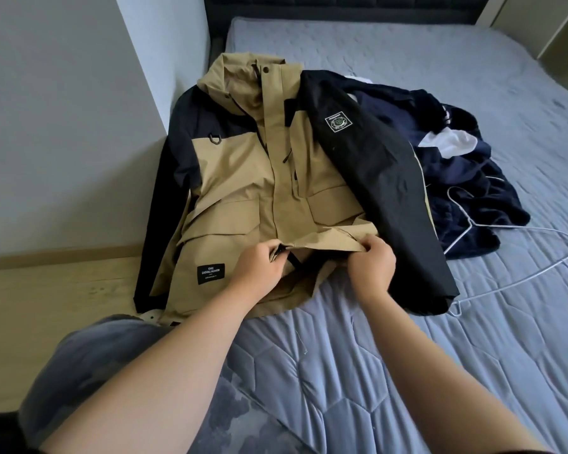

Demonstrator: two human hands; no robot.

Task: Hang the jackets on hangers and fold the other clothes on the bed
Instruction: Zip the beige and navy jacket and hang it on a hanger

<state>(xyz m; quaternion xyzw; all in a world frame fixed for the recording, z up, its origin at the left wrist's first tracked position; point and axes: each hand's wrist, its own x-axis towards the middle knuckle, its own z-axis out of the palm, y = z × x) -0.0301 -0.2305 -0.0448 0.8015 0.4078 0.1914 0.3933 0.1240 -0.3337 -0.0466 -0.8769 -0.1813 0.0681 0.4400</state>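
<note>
A tan and black hooded jacket lies front-up on the left side of the bed, its left sleeve hanging over the edge. My left hand pinches the jacket's front near the bottom of the zipper. My right hand grips the tan hem fabric just to the right of it. The jacket's black right sleeve with a square patch lies diagonally across a pile of navy and white clothes. A white wire hanger lies on the bed beside the pile, partly under the sleeve.
A grey wall and wooden floor border the bed on the left. The dark headboard runs along the far end. My knee in grey shorts is at the bed's near-left corner.
</note>
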